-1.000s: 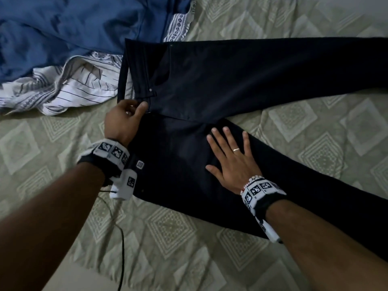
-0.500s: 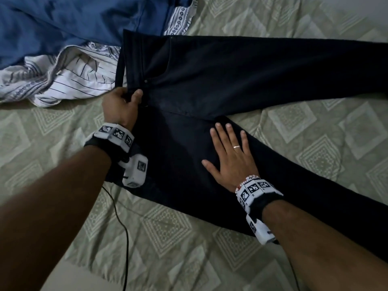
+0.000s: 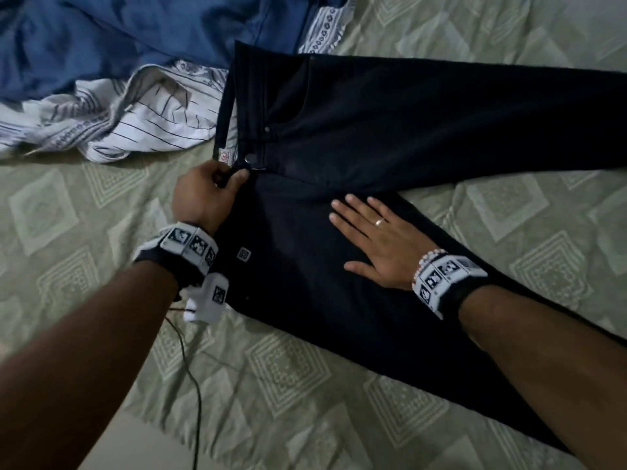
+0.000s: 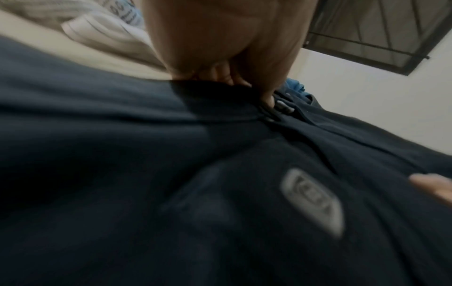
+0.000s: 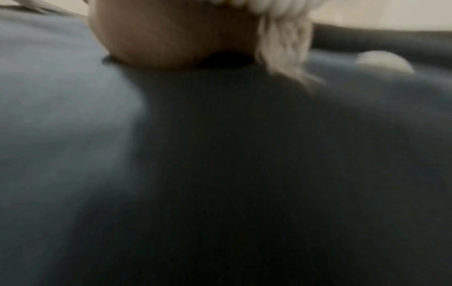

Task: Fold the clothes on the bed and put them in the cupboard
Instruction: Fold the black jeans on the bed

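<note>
Bare bed (image 3: 288, 385) is lying open below the trousers (image 3: 424, 123) and between their legs. A shirt (image 3: 142, 127) and blue cloth (image 3: 135, 39) are crowding the far left.

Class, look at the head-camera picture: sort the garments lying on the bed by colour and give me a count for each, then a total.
Black cotton trousers, spread flat: 1
Blue crumpled fabric garment: 1
White garment with thin dark stripes: 1
Total: 3 garments that can be told apart; more may lie hidden in the heap.

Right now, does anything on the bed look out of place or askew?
Nothing is damaged or spilled. The black trousers lie with legs splayed apart, not yet aligned; the left hand pinches the waistband, the right hand presses flat. A striped shirt and blue garment lie crumpled, unfolded.
</note>
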